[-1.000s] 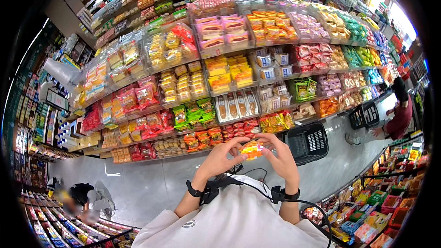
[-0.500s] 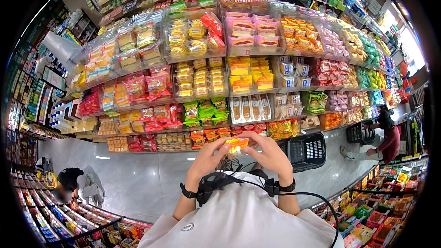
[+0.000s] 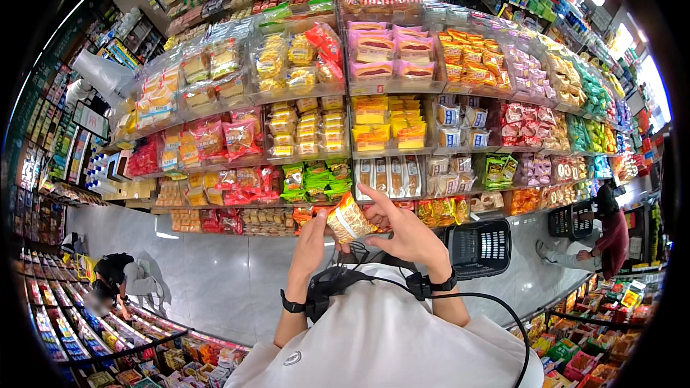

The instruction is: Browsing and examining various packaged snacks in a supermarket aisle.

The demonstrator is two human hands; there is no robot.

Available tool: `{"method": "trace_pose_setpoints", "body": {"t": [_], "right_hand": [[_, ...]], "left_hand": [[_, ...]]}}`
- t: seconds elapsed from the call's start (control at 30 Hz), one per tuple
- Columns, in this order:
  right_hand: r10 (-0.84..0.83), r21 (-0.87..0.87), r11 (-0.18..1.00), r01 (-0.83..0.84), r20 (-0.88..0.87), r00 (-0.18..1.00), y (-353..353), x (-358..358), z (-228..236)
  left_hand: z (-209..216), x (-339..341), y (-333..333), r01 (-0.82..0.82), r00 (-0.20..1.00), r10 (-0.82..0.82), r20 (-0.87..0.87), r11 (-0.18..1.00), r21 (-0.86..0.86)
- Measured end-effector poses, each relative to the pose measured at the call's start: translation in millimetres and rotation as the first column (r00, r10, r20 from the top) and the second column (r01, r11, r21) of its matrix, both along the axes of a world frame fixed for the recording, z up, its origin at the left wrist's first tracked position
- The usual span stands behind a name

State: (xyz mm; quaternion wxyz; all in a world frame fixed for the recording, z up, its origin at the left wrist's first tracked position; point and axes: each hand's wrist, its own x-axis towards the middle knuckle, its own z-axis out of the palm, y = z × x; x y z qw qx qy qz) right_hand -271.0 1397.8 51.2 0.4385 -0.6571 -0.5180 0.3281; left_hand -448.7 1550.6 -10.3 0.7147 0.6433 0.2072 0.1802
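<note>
A small snack packet with an orange end, a clear front showing tan food and a white band is held up in front of my chest, tilted. My left hand grips its left side, thumb along the near face. On the other side, my right hand has curled fingers against the packet's right edge. The right index finger stretches up past it, and the thumb stands off from the packet. Behind the hands rises a tiered display shelf filled with wrapped snacks and breads.
A black shopping basket sits on the grey floor, right of my hands. One person bends at the lower-left shelves. Another person is at the far right by a second black basket. A black cable crosses my front.
The packet has turned from its orange printed face to its clear side with the white band. My right index finger has lifted off it, and my left hand has shifted slightly left.
</note>
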Motion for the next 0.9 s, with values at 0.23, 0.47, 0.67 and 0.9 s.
{"method": "trace_pose_setpoints", "body": {"t": [0.23,0.47,0.67,0.9], "right_hand": [[0.141,-0.041,0.989,-0.14,0.041,0.989,-29.3,79.6,10.6],[0.159,0.02,0.987,-0.157,-0.089,0.983,-54.1,169.1,-13.8],[0.22,0.069,0.975,-0.209,-0.283,0.934,-52.4,224.1,-31.2],[0.463,0.161,0.87,-0.467,0.063,0.884,-24.3,251.3,-62.7]], "left_hand": [[-1.0,74.7,-37.1,-0.141,0.97,0.157,-0.184,0.985,0.095],[3.9,147.9,-64.0,-0.082,0.888,0.212,-0.409,0.946,0.312],[-18.9,188.1,-84.5,-0.184,0.921,0.199,-0.334,0.98,0.078],[-38.6,198.0,-95.2,-0.35,0.776,0.419,-0.472,0.908,0.232]]}}
